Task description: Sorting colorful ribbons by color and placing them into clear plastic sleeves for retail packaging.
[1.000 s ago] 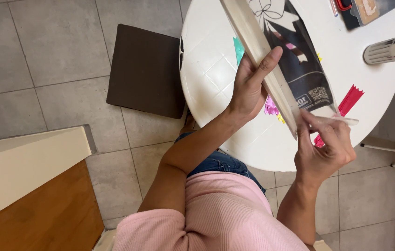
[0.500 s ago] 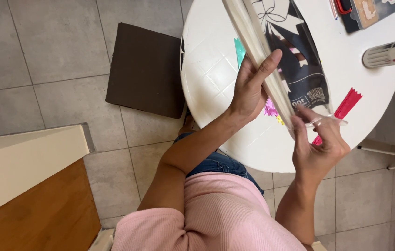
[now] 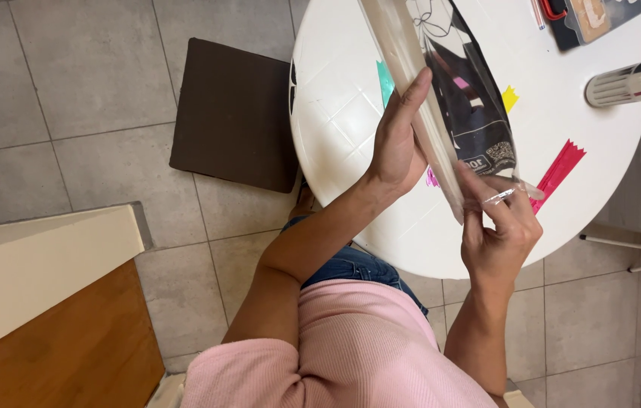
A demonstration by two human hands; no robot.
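In the upper right of the frame, over the round white table (image 3: 335, 98), you hold a long clear plastic sleeve (image 3: 419, 83) with a dark printed sheet (image 3: 464, 98) lying inside it or just behind it; which of the two cannot be told. Your left hand (image 3: 396, 143) lies flat along the sleeve's left edge, fingers extended, steadying it. Your right hand (image 3: 498, 227) pinches the sleeve's lower open corner between thumb and fingertips, closed narrow on the film. The sheet appears largely in line with the sleeve, while the lower end seems unsealed, so closing is judged as left to do. Coloured paper strips, red (image 3: 558, 170), yellow (image 3: 510, 98) and teal (image 3: 385, 79), lie loose on the table. Compared with the earlier frames, your left hand has straightened along the edge, and your right hand has shifted slightly lower on the corner.
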